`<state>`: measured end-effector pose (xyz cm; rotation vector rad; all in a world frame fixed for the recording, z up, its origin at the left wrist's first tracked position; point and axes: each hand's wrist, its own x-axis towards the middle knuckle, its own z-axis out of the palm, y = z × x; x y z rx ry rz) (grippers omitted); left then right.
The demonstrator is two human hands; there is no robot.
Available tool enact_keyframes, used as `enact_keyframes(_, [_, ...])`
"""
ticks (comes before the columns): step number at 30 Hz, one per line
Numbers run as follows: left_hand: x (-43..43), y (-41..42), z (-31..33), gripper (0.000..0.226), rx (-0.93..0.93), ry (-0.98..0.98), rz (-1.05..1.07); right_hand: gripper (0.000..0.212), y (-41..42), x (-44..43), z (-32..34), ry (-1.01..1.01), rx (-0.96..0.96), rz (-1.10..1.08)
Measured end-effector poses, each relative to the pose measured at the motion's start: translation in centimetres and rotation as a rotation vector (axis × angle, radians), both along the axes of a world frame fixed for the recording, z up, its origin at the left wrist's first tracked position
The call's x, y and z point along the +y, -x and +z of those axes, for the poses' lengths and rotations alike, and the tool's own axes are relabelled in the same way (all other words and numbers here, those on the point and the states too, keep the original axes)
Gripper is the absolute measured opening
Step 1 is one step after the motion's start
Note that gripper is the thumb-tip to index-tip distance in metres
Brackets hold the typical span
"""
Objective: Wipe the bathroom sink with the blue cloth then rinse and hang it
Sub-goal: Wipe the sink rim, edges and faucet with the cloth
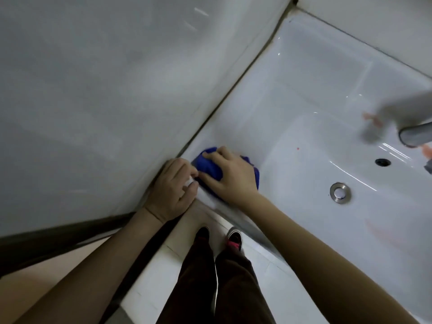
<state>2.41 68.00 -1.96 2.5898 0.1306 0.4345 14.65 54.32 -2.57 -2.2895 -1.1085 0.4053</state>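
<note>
Blue fabric shows between the spread fingers (211, 157) of the right hand (233, 176), which cups the bunched blue cloth (211, 170) on the sink (304, 101) rim's left corner. The left hand (173, 188) has its fingers curled alongside; whether they grip anything cannot be told. The cloth is probably soft and light: grasp the whole wad.

blue cloth (210, 166) is mostly covered by the right hand (231, 177); tap (416, 135) is blurred and cut off at the right edge

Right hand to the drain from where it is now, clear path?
Probably yes. The right hand holds the blue cloth in a corner of the sink; only bare porcelain lies between it and the drain, and the faucet spout is beyond it.
</note>
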Motion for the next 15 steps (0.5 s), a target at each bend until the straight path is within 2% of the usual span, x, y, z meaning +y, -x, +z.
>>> enact_keyframes(3, [-0.2,0.6,1.2,0.024,0.093,0.073,0.003,0.038,1.8,-0.5,1.4,0.008,0.315,-0.065])
enact_keyframes(5, [-0.4,0.7,1.8,0.025,0.134,0.09,0.018,0.039,2.5,-2.4,2.2,0.035,0.379,-0.098])
enact_keyframes(9, [-1.8,0.2,2.1,0.021,0.181,-0.009,-0.163,0.026,4.5,-11.7,3.2,0.154,0.284,-0.266])
enact_keyframes(12, [-2.8,0.2,1.4,0.012,0.174,-0.081,-0.153,0.027,6.2,-19.2,4.3,0.272,0.213,-0.5])
enact_keyframes(15, [-2.8,0.2,0.6,0.015,0.129,-0.139,-0.15,0.033,8.0,-19.2,4.5,0.29,0.064,-0.634])
